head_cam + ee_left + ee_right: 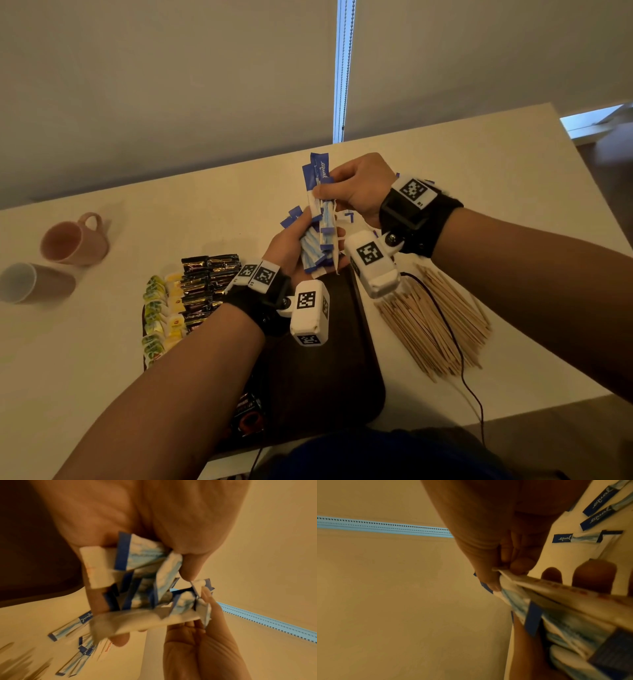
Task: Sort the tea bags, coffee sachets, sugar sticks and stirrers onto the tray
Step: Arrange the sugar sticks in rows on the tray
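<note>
At the far left of the bench (479,164): a pink mug (73,243) and a grey cup (30,282), both lying on their sides, apart from the work.

Left part of the dark tray (329,377): tea bags (161,318) in rows, yellow and green tags; just beside them, coffee sachets (205,287) in dark wrappers, stacked in rows. Both kinds look sorted, though the forearms hide part of the tray.

Centre, held above the tray's far end: sugar sticks (320,222), blue and white, in a bundle. Left hand (291,246), grip curled round the lower half of the bundle; ends uneven in the left wrist view. Right hand (359,192), grip pinching the upper ends, apparently squaring them up. More loose sugar sticks (597,512) lie on the bench beyond the hands.

Right of the tray, on the bench: stirrers (435,329), wooden, a fanned heap, not yet on the tray.

Status, by judgement: two kinds placed; sugar in hand, part ungathered; stirrers outstanding. The tray's right part shows bare.
</note>
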